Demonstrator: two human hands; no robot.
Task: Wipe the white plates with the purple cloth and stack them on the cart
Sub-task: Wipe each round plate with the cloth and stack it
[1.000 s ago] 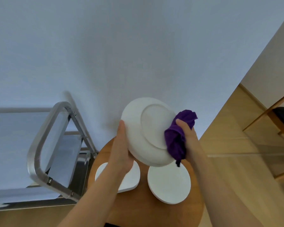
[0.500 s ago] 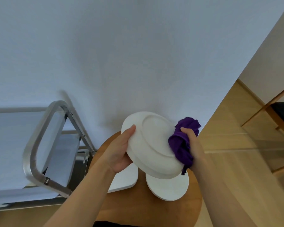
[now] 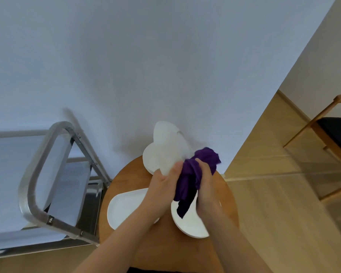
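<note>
Now I'm tilting the plate [image 3: 166,146] over the table's [image 3: 161,251] far edge, my left hand [image 3: 161,186] gripping its near rim so my right hand [image 3: 204,186], bunching the cloth [image 3: 195,174], is rubbing it. Motion is blurring the plate; which face I'm wiping, I can't tell.

Soft, even daylight here, cool on the wall [image 3: 126,66], no harsh glare. The held plate [image 3: 166,146] smears with motion blur, its edges ghosted. A faint shadow trails up the wall behind the cart frame [image 3: 47,174]. Wide-angle bending tilts and curves lines toward the edges.
</note>
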